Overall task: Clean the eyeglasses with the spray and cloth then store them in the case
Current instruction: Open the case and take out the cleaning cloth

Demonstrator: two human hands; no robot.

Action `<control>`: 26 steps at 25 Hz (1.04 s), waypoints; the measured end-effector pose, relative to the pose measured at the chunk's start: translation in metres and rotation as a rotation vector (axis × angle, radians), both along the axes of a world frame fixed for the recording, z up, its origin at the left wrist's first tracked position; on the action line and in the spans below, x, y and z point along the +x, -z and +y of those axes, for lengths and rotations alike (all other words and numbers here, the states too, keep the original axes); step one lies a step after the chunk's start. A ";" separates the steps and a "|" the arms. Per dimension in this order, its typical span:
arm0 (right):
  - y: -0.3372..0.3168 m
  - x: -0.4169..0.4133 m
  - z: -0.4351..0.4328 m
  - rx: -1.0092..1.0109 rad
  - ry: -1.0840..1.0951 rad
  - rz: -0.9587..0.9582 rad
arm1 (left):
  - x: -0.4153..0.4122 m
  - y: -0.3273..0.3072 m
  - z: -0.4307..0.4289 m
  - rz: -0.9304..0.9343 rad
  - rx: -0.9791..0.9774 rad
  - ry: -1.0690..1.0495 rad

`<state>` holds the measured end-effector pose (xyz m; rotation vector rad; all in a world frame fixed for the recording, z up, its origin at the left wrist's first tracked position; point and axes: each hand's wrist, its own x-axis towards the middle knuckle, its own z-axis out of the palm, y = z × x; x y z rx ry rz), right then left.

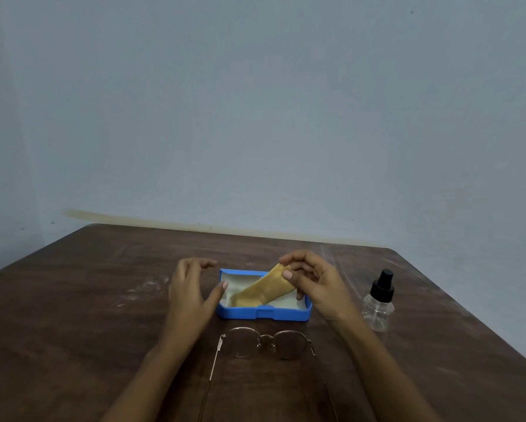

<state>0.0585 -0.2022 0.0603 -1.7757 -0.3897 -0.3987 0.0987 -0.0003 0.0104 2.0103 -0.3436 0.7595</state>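
The case [264, 314] sits open on the table [103, 284] and could slide if the cloth snags in it. The left hand [188, 296] is open and holds nothing, with its thumb right by the case's left end, so it may not stop a slide. The glasses [268, 342] lie just in front and could get bumped. The right hand [319, 287] pinches the top of the cloth [261, 292], whose low end lies in the case. The bottle [379, 303] stands near that wrist and could tip
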 end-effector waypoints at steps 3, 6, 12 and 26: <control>-0.002 -0.001 0.003 0.013 -0.010 -0.083 | -0.008 -0.014 -0.005 -0.223 0.152 0.032; -0.004 -0.003 0.006 -0.005 0.012 -0.167 | -0.016 -0.025 -0.017 -0.221 0.281 0.179; -0.008 -0.005 0.013 -0.023 -0.016 -0.279 | -0.013 -0.019 -0.023 -0.165 0.221 0.230; -0.008 -0.014 0.026 -0.127 -0.073 -0.335 | -0.025 -0.045 -0.024 0.172 -0.500 0.203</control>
